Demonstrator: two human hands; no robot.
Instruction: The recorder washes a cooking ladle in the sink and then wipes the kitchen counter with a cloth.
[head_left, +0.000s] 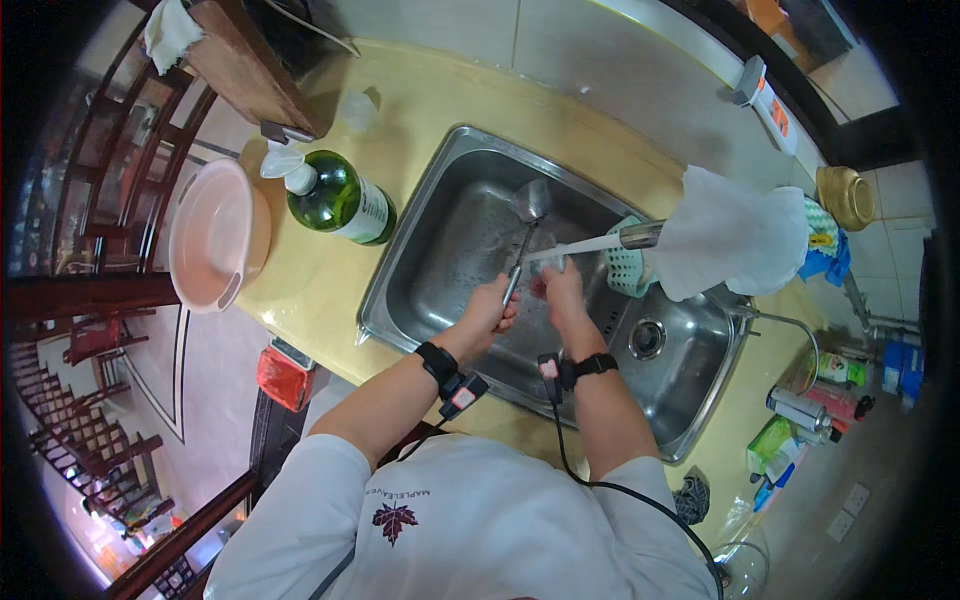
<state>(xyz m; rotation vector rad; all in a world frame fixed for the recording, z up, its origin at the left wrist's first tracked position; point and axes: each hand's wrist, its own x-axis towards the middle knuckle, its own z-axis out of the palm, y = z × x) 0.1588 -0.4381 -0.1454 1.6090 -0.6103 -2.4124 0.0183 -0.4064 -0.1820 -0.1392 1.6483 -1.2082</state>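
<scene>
Over the large basin of a stainless steel sink (420, 300), my left hand (491, 309) grips the metal handle of a ladle (533, 201), whose bowl points towards the back wall. My right hand (564, 289) is just to its right, its fingers at a small clear item (551, 262) under the water stream; what exactly it holds is unclear. Something reddish shows beside those fingers. Water runs leftward from the faucet (642, 235). A pale green perforated basket (626, 259) hangs beneath the faucet.
A green pump bottle (341, 199) and a pink plastic basin (217, 236) stand left on the yellow counter (311, 300). White cloth (731, 232) covers the faucet's upper part. Right of the large basin is a smaller one with a drain (646, 338). Cables run from both wrists.
</scene>
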